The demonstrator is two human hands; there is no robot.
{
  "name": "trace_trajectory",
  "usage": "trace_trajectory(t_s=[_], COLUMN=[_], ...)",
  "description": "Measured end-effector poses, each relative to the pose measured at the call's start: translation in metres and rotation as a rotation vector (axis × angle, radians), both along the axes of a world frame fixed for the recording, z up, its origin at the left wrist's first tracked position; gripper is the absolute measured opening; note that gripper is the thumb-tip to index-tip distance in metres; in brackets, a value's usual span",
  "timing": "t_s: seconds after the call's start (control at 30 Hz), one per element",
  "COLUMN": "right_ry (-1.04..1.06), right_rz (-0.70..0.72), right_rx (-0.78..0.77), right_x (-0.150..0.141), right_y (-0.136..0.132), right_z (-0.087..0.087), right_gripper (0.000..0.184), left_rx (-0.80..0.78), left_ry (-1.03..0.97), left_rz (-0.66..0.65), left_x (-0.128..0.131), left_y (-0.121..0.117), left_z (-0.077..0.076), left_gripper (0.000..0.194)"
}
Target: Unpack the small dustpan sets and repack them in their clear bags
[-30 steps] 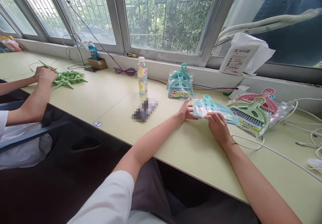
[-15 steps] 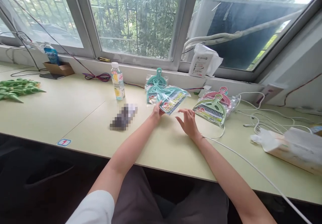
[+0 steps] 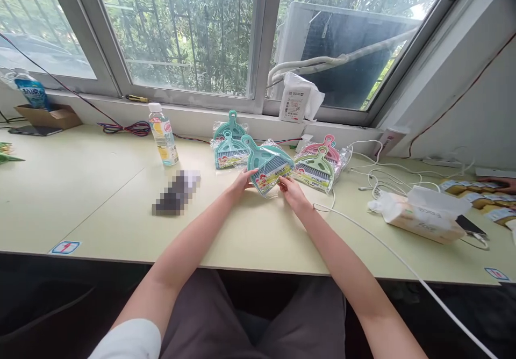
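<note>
A teal dustpan and brush set in clear plastic wrap is tilted up between my hands, its handle towards the upper left. My left hand grips its left lower edge. The fingers of my right hand pinch its lower right edge. Behind it to the left, two more wrapped teal dustpan sets lie one behind the other. On the right, a wrapped green dustpan set lies in front of a pink dustpan set, close to my right hand.
A drink bottle and a blurred dark object stand left. To the right are white cables, a tissue pack and, at the far edge, another person's hand over packaged items. A white box rests on the window sill.
My right hand has moved onto the dustpan set and closed on its edge. The set has turned more upright with its label facing me. The view has swung right.
</note>
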State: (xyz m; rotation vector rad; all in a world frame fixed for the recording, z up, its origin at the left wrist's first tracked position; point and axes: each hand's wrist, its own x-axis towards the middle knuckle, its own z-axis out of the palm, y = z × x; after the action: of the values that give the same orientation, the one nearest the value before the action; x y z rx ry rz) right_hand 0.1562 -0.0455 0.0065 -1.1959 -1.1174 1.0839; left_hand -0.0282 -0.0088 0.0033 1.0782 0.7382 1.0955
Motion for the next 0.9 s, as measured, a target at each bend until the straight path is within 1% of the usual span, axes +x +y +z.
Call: trace_trajectory(t_s=[0.03,0.07,0.13,0.23,0.3,0.37,0.4,0.43,0.47,0.57,0.67,0.77,0.9], right_ry=[0.144,0.265,0.38,0.391,0.357,0.304,0.274,0.247,0.223,0.167,0.103,0.063,0.019], right_rz=[-0.028,-0.026,0.043,0.11,0.099,0.068,0.056,0.05,0.047,0.04,0.07,0.097,0.071], right_rx=[-0.017,-0.032,-0.047,-0.082,-0.085,-0.07,-0.056,-0.039,-0.022,0.025,0.038,0.026,0.034], right_x=[0.002,0.003,0.005,0.005,0.005,0.005,0.005,0.005,0.006,0.005,0.0,-0.004,0.002], right_y=[0.002,0.004,0.006,0.006,0.006,0.004,0.003,0.002,0.002,-0.001,-0.004,-0.009,-0.011], right_z=[-0.001,-0.001,-0.001,0.0,0.001,0.002,0.003,0.004,0.006,0.013,0.019,0.026,0.031], right_gripper=[0.024,0.023,0.022,0.031,0.038,0.037,0.035,0.034,0.033,0.038,0.044,0.045,0.042], left_rx=[0.032,0.056,0.093,0.185,0.237,0.234,0.22,0.208,0.206,0.237,0.271,0.268,0.261], left_ry=[0.016,0.025,0.037,0.147,0.249,0.299,0.298,0.285,0.262,0.157,0.074,0.055,0.087], left_rz=[0.006,0.011,0.01,-0.048,-0.101,-0.129,-0.113,-0.074,-0.008,0.274,0.531,0.681,0.833], left_x=[0.0,-0.001,-0.005,-0.015,-0.021,-0.024,-0.025,-0.024,-0.023,-0.021,-0.025,-0.036,-0.055], left_y=[0.001,0.001,0.001,0.0,-0.002,-0.002,-0.001,0.001,0.004,0.017,0.029,0.032,0.028], left_z=[0.0,0.0,0.003,0.01,0.014,0.017,0.017,0.016,0.015,0.008,0.005,0.008,0.02], left_gripper=[0.051,0.054,0.058,0.06,0.06,0.06,0.061,0.062,0.063,0.057,0.05,0.049,0.046])
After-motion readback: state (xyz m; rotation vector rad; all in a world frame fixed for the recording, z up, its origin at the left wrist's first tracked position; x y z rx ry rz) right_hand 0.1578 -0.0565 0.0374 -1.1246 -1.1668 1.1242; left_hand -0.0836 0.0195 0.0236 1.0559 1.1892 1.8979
